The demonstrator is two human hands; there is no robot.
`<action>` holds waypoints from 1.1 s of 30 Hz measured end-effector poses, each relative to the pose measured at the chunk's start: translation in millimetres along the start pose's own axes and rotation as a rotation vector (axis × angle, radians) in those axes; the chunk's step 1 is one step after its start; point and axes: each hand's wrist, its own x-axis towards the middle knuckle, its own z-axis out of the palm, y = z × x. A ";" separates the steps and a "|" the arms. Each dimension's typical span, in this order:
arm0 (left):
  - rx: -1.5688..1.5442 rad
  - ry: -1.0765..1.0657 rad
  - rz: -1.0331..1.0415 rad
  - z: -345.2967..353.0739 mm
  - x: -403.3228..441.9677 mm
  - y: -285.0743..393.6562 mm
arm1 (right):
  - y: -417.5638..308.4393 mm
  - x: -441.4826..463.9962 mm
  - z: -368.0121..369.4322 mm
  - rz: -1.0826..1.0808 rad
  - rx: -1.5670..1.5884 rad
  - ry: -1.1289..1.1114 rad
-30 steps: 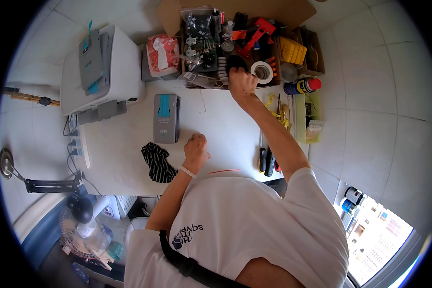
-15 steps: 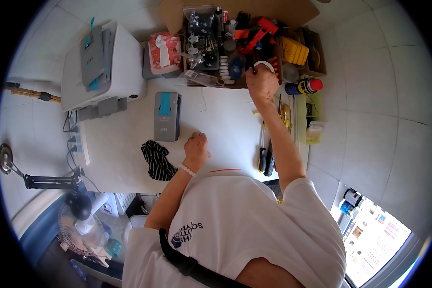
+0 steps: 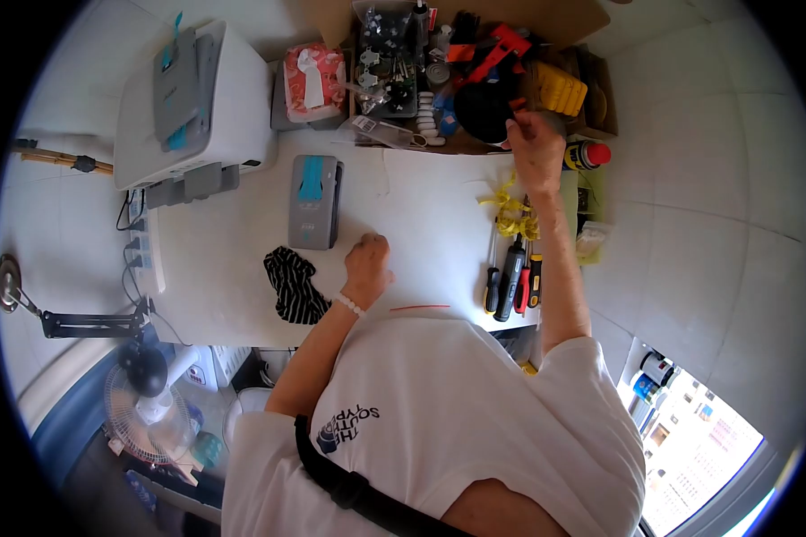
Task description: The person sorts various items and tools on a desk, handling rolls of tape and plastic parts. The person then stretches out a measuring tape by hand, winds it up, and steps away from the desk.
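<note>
My right hand [image 3: 537, 154] is at the front right of the open cardboard box [image 3: 475, 149], thumb and fingers pinched at the edge of a black round object [image 3: 485, 113]. That object lies over the box's contents. On the white table [image 3: 421, 215], my left hand [image 3: 367, 264] rests with its fingers curled and nothing visible in them. It lies between a grey case with a blue strip [image 3: 313, 210] and a thin red strip [image 3: 419, 307]. A striped black cloth [image 3: 294, 285] is left of my left wrist.
Screwdrivers [image 3: 510, 279] and a yellow tape measure ribbon [image 3: 510, 215] lie by my right forearm. A red-capped can [image 3: 587, 155] stands at the right. Tissues in a pink pack [image 3: 313, 80] and a white printer [image 3: 233, 107] are at the back left.
My right hand has moved right along the box's front edge. The black round object now shows beside its fingers, and the white tape roll is out of sight. My left hand stays on the table.
</note>
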 end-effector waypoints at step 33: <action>0.342 0.373 0.296 -138.8 107.0 4.2 | -10.3 -21.4 14.4 -0.610 -0.356 -0.306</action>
